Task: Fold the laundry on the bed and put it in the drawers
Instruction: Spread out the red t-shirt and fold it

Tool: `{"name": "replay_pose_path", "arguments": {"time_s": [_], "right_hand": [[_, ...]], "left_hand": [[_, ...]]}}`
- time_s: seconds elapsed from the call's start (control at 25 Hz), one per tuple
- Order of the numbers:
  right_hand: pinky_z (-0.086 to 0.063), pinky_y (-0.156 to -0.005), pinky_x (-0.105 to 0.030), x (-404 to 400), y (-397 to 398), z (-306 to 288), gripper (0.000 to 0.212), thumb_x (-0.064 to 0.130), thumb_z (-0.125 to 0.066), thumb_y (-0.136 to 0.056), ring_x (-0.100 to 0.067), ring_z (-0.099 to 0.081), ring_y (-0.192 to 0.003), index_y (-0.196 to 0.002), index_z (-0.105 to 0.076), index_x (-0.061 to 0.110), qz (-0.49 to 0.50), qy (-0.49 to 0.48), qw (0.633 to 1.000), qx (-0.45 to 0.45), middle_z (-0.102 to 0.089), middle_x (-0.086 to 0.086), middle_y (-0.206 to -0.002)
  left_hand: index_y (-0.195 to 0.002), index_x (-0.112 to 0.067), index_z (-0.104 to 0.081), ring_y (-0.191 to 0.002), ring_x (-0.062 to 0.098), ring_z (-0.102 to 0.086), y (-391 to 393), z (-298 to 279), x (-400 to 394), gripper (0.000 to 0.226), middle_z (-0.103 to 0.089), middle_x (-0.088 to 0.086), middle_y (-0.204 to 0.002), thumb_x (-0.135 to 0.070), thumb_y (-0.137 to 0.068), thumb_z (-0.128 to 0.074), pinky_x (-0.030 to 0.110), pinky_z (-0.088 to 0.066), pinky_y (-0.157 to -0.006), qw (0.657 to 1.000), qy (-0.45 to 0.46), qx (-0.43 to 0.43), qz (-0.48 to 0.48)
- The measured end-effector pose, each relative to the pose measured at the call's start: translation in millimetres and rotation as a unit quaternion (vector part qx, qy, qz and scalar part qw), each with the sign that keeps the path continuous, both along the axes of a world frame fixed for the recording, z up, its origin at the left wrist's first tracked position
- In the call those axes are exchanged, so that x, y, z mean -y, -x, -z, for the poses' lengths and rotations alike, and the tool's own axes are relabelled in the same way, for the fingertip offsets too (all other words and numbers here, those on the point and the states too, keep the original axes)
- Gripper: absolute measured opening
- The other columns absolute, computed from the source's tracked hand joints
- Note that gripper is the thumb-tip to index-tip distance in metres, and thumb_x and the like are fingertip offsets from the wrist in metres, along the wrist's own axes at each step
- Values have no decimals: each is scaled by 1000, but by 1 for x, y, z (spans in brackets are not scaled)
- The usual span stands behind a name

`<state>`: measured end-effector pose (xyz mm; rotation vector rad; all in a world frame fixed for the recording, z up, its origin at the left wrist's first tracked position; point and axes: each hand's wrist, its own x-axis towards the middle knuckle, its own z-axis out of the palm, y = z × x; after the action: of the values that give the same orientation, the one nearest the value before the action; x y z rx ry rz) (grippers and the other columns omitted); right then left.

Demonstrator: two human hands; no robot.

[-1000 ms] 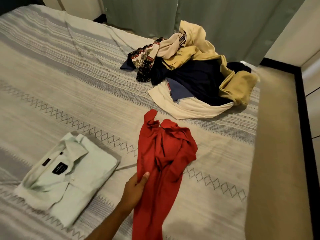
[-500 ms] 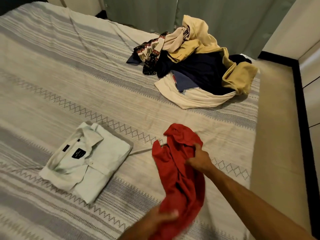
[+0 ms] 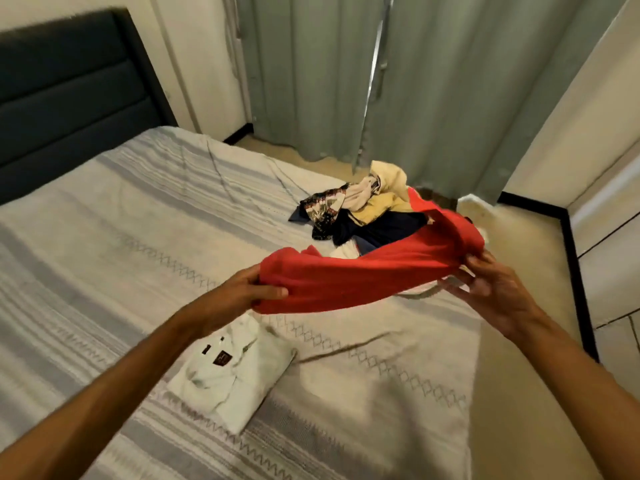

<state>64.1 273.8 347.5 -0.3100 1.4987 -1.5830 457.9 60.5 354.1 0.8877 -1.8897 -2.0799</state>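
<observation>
A red garment [image 3: 367, 271] hangs stretched in the air above the bed [image 3: 104, 244]. My left hand [image 3: 242, 292] grips its left end with the thumb over the cloth. My right hand [image 3: 491, 282] pinches its right end. A folded pale green shirt [image 3: 232, 372] lies on the bedspread below my left forearm. Behind the red garment sits a heap of unfolded laundry [image 3: 360, 213], with cream, yellow, navy and patterned pieces, partly hidden by the red cloth.
A dark padded headboard [image 3: 69, 95] stands at the back left. Grey-green curtains [image 3: 398, 81] hang behind the bed. A beige floor strip [image 3: 519, 393] runs along the bed's right side, beside a white wall with black skirting [image 3: 575, 271].
The red garment has left the bedspread and is now held up between both hands. My view has tilted up, bringing the headboard and curtains into sight.
</observation>
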Motion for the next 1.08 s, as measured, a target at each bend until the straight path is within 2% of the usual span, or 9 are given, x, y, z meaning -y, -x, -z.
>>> {"name": "replay_pose_path", "arguments": {"time_s": [0.08,0.16,0.24,0.32,0.4,0.6,0.84,0.96,1.08], "right_hand": [[-52,-93,-48,-23,1,-49,28,15,-60,-99,-22,-67,-96,-126,-57,20,-30,-173,965,-196,-67,-12,-124],[-53,-94,-47,-39,-13,-94,51,21,-73,-89,-27,-62,-110,-135,-52,16,-21,-266,899,-348,-63,-14,-132],[-51,-101,-39,-36,-46,-140,64,26,-77,-81,-19,-58,-126,-139,-51,25,-105,-124,913,-373,-61,1,-138],[-43,-109,-24,-22,-98,-176,73,29,-82,-83,-1,-48,-136,-146,-46,35,-301,-45,877,-372,-52,19,-146],[-46,-109,-21,-3,-135,-187,76,20,-84,-86,2,-52,-132,-149,-43,32,-417,-6,832,-365,-54,14,-144],[-57,-100,-40,16,-139,-196,23,8,-77,-91,-26,-73,-107,-113,-72,8,-524,-21,789,-320,-76,-12,-114],[-58,-80,-41,31,-120,-201,17,41,-82,-85,-15,-69,-80,-86,-72,28,-598,-147,560,-554,-74,4,-86],[-35,-74,-34,32,-113,-193,27,51,-68,-89,-14,-54,-70,-80,-62,26,-557,-183,360,-726,-59,5,-75],[-23,-77,-38,16,-97,-172,36,54,-51,-95,-18,-51,-78,-98,-70,24,-477,-116,258,-832,-59,3,-79]], "left_hand": [[-127,-19,-64,-104,10,-67,6,-51,-3,39,-71,-4,-115,-12,-90,-75,36,-57,-89,946,302,55,99],[-118,-20,-64,-92,0,-57,19,-105,-29,32,-59,-19,-108,-9,-90,-72,19,-46,-74,826,508,75,233],[-122,-22,-63,-97,4,-55,44,-148,-54,33,-58,-14,-111,-7,-93,-67,19,-40,-72,713,613,114,320],[-127,-25,-60,-103,15,-58,69,-182,-68,38,-62,-5,-116,-11,-92,-65,22,-36,-67,664,660,127,327],[-127,-26,-56,-101,21,-60,85,-209,-70,44,-65,0,-116,-14,-88,-71,29,-35,-67,664,657,157,322],[-112,-34,-53,-87,18,-58,69,-237,-64,51,-65,-8,-94,-32,-76,-90,36,-45,-72,744,583,175,275],[-87,-33,-64,-77,2,-64,22,-211,-45,26,-69,-13,-85,-46,-81,-86,29,-53,-73,781,475,247,321],[-87,-28,-62,-76,7,-58,13,-196,-32,31,-62,-13,-80,-52,-85,-80,31,-50,-72,712,551,313,304],[-99,-34,-56,-88,9,-48,6,-187,-34,29,-56,-16,-87,-61,-93,-65,31,-39,-79,595,683,318,279]]}}
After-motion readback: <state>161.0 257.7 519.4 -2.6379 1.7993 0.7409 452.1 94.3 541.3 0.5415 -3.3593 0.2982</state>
